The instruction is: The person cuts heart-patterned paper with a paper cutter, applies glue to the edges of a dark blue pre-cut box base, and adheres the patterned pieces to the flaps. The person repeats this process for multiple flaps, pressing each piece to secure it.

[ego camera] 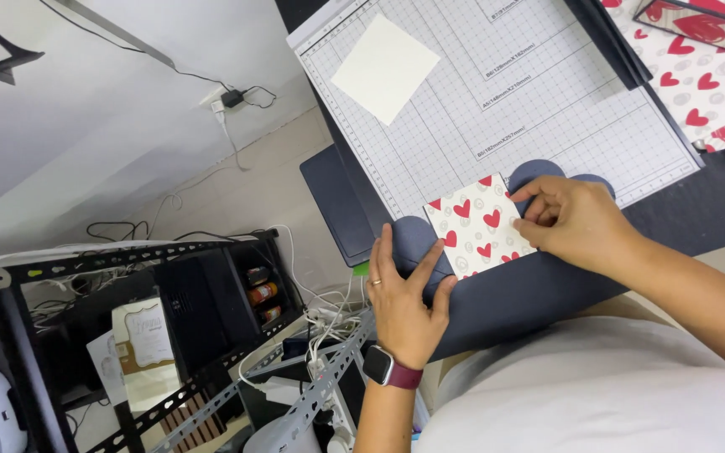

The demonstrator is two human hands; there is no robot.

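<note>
A square of white paper with red hearts lies on a dark navy card piece with rounded scalloped edges. My right hand pinches the right edge of the heart square with its fingertips. My left hand, wearing a ring and a dark red wrist watch, presses flat on the navy card at the square's lower left corner. Both pieces overlap the near edge of a white gridded cutting mat.
A plain cream paper square rests on the mat. Heart-patterned paper sheets lie at the upper right. A dark tablet-like slab sticks out under the mat. A black metal rack with cables and a paper bag stands at the left.
</note>
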